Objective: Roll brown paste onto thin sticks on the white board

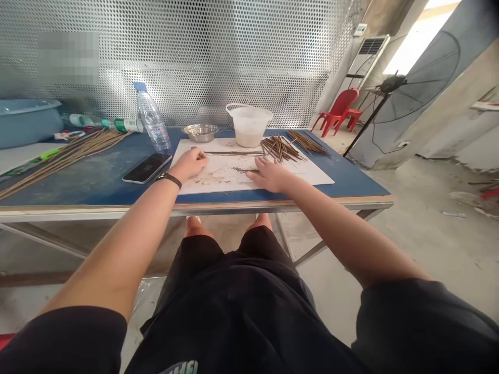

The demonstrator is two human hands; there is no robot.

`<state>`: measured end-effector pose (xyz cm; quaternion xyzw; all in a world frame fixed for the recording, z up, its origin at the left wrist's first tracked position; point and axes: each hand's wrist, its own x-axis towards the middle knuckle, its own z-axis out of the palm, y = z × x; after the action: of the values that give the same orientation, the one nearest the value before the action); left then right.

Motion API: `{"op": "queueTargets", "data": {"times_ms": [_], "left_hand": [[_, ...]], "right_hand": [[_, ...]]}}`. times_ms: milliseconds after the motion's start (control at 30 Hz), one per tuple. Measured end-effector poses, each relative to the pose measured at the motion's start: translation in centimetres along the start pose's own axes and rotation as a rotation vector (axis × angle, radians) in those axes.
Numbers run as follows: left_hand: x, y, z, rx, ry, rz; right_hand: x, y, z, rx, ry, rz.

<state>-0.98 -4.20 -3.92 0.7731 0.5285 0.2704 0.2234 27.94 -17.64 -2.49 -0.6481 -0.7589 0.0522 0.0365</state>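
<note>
My left hand (191,164) rests at the left of a white board (230,184), its fingers curled together; whatever they may hold is hidden. Beside its fingertips, several long thin brown sticks (230,153) lie across the board. My right hand (273,175) lies palm down with its fingers stretched out. Under its fingertips is the end of a short dark stick (244,170), pressed against the board. Behind this hand is a loose pile of short brown sticks (283,148). Brown smears and crumbs mark the board between my hands.
At the board's back stand a white bucket (251,124) and a metal bowl (200,133). More sticks (307,142) lie right. Leftward are a phone (147,168), a water bottle (152,119), long sticks (66,156) and a blue basin (29,124). A perforated metal panel (187,62) rises behind.
</note>
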Motion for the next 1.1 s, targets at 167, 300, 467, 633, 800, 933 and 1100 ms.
{"op": "queueTargets", "data": {"times_ms": [167, 300, 467, 633, 800, 933, 1100], "left_hand": [[0.3, -0.2, 0.1, 0.020, 0.000, 0.020], [0.1, 0.0, 0.0, 0.031, 0.019, 0.043], [0.1, -0.3, 0.1, 0.016, 0.021, 0.058], [0.3, -0.5, 0.1, 0.026, 0.007, 0.049], [0.3, -0.3, 0.1, 0.038, -0.008, 0.038], [0.4, -0.4, 0.2, 0.024, 0.001, 0.044], [0.0, -0.1, 0.1, 0.027, 0.010, 0.041]], "right_hand": [[-2.7, 5.7, -0.9, -0.155, 0.066, 0.165], [-3.5, 9.4, -0.7, -0.209, 0.082, 0.106], [-2.5, 9.4, 0.1, -0.233, 0.129, 0.062], [-1.0, 8.1, 0.1, -0.219, 0.101, 0.041], [-0.9, 7.7, 0.0, -0.207, 0.076, -0.004], [-0.9, 6.7, 0.1, -0.231, 0.091, -0.002], [0.2, 4.8, 0.4, -0.171, 0.141, -0.037]]}}
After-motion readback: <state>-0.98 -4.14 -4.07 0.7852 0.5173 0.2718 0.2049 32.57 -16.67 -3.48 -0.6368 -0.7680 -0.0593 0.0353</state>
